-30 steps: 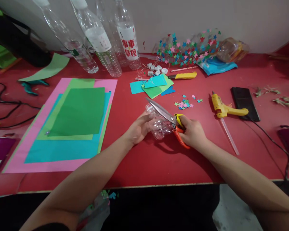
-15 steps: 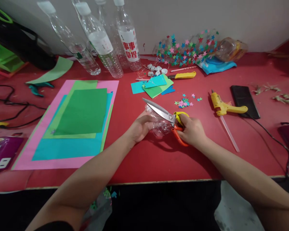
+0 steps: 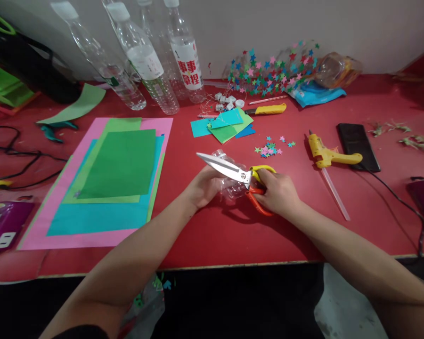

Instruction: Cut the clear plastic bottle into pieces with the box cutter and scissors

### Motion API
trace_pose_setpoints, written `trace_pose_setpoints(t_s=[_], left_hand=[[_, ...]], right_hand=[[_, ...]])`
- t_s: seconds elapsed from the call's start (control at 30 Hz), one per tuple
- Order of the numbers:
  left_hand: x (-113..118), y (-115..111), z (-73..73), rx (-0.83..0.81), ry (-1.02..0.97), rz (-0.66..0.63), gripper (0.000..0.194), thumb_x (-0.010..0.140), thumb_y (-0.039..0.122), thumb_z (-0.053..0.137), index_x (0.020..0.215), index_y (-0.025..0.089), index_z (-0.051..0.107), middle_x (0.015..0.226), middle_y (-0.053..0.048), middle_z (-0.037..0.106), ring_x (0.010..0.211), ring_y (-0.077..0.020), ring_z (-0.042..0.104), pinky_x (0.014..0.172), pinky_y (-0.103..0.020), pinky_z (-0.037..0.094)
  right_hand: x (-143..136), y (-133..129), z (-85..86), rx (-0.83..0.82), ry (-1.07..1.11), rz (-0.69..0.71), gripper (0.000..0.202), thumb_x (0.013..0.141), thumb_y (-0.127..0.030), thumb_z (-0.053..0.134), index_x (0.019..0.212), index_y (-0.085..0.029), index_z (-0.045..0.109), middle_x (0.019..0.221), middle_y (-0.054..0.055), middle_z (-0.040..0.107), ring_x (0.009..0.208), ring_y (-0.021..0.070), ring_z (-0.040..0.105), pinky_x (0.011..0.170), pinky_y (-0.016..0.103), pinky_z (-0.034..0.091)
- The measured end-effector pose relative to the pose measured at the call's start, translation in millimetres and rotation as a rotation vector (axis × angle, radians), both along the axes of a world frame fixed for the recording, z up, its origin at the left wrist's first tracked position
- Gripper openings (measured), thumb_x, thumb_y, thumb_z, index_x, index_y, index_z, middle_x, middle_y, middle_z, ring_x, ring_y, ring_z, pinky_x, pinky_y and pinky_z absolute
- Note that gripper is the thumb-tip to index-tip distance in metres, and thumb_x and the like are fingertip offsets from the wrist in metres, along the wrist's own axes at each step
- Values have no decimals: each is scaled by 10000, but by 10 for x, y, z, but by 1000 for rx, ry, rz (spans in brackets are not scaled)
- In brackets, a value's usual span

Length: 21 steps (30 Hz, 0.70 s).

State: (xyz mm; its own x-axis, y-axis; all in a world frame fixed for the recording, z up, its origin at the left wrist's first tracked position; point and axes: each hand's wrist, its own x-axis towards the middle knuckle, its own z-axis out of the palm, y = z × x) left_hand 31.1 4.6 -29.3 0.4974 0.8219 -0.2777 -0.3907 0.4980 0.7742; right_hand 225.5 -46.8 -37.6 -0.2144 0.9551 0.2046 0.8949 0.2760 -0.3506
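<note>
My left hand [image 3: 205, 187] is closed round a clear plastic bottle piece [image 3: 233, 189], held just above the red table. My right hand [image 3: 281, 192] grips scissors [image 3: 229, 170] by their yellow and orange handles, fingers through the loops. The upper blade lies across the top of the clear piece and points left, over my left hand's fingers. The lower blade is mostly hidden by the plastic, so how the blades meet it cannot be made out. Small paper stars [image 3: 269, 149] lie in a loose pile behind my right hand.
Stacked coloured paper sheets [image 3: 118, 162] lie at left. Several upright plastic bottles [image 3: 189, 66] line the wall. A yellow glue gun [image 3: 321, 150] and a black phone [image 3: 358, 147] lie at right, a cord running down. Behind the hands are paper scraps [image 3: 229, 123] and a utility knife [image 3: 268, 109].
The scissors have shifted slightly left and down, their upper blade now lying flatter across the clear piece. The clear piece has tilted a little in my left hand.
</note>
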Motion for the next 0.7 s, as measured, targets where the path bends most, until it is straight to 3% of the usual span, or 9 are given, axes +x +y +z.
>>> trace_pose_setpoints(t_s=[0.2, 0.37, 0.53, 0.7], left_hand=[[25, -30, 73, -25, 23, 41, 679, 565, 91, 580, 1242, 145, 587, 1032, -101, 747, 1048, -333, 701, 1010, -600, 509], [39, -34, -15, 48, 106, 51, 625, 663, 128, 699, 1272, 172, 569, 994, -98, 748, 985, -327, 723, 980, -568, 530], [39, -45, -33, 98, 90, 28, 685, 642, 168, 829, 1275, 190, 568, 936, -88, 759, 964, -325, 730, 931, -514, 560], [64, -50, -17, 48, 56, 41, 605, 637, 232, 853, 1186, 177, 603, 897, -77, 753, 864, -284, 738, 865, -461, 578]], right_hand=[[8, 20, 45, -86, 78, -62, 159, 743, -383, 488, 721, -229, 452, 559, -19, 418, 498, 134, 337, 519, 261, 232], [7, 17, 45, -86, 112, -76, 147, 720, -368, 473, 706, -239, 404, 546, -32, 371, 491, 131, 313, 517, 261, 225], [26, 28, 58, -67, 137, -58, 151, 717, -342, 494, 688, -243, 384, 531, -46, 353, 465, 115, 279, 500, 249, 223], [16, 33, 63, -104, 129, -51, 154, 706, -349, 503, 694, -244, 390, 527, -55, 335, 462, 113, 263, 496, 250, 211]])
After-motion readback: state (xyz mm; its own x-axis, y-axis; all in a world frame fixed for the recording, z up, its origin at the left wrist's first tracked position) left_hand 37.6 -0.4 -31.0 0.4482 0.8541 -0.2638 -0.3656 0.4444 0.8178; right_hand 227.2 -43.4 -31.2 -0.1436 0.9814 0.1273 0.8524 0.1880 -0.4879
